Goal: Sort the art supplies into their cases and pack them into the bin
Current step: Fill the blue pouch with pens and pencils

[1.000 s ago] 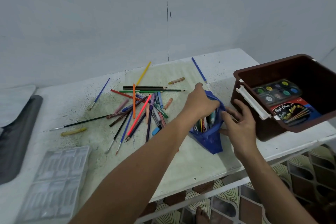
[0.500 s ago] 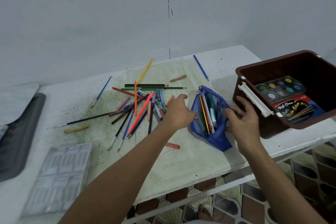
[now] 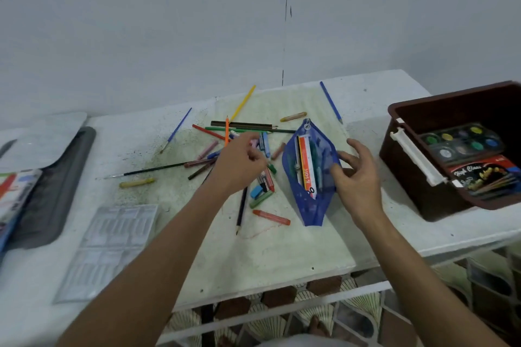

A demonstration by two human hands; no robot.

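Lighting dim, even, bluish; shadows faint. Slight overall softness. Wide-angle bending toward 3 and 9 o'clock edges.

Just left of the right hand (image 3: pixel 355 175), a white and orange box (image 3: pixel 306 166) is showing inside the open blue mesh pouch (image 3: pixel 310 177), its print reading roughly "SOL" with the rest illegible. Well right of that hand, a red and black packet (image 3: pixel 485 176) in the brown bin (image 3: pixel 408 166) is bearing script that seems to read "High Class"; the smaller lettering is blurring out.
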